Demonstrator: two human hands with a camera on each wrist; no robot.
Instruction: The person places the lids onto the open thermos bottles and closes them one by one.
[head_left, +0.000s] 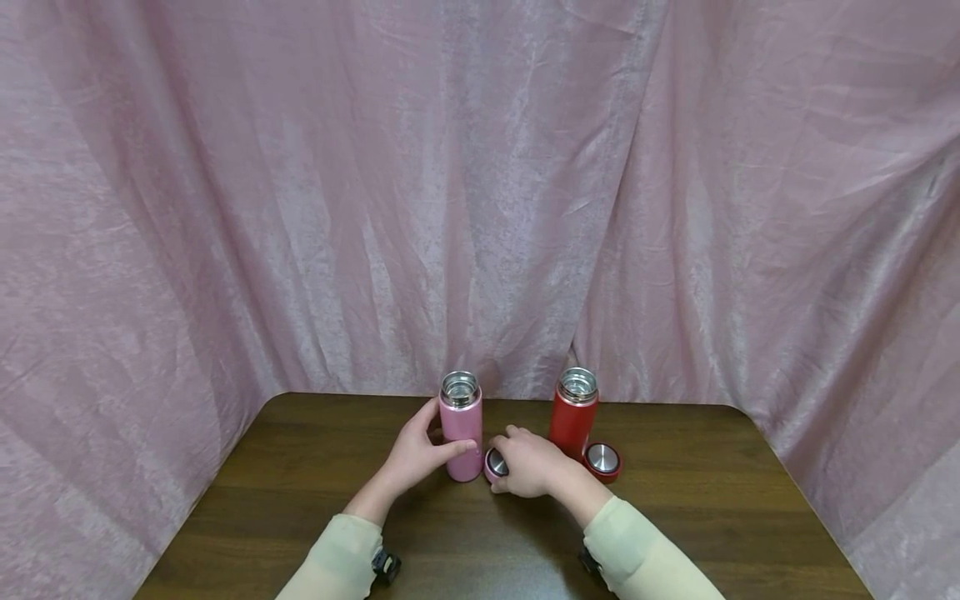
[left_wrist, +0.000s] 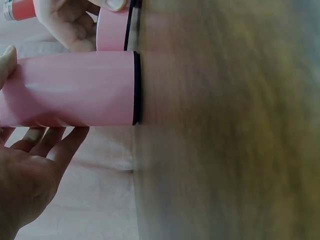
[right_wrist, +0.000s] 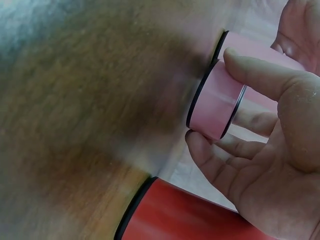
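A pink thermos (head_left: 462,442) stands upright and uncapped on the table, its steel mouth showing. My left hand (head_left: 417,450) grips it from the left, thumb across the front and fingers behind. Close by its right side is the pink lid (head_left: 497,463), with a steel top and a black lower edge. The right hand (head_left: 531,463) holds this lid by its sides, thumb and fingers around it, as the right wrist view shows with the lid (right_wrist: 217,102) low at the tabletop. In the left wrist view the lid (left_wrist: 113,29) sits beside the thermos base.
Behind the right hand stands an uncapped red thermos (head_left: 574,417). Its red lid (head_left: 602,460) lies on the table just right of it. The brown wooden table (head_left: 300,483) ends at a pink curtain (head_left: 375,208) along its back edge.
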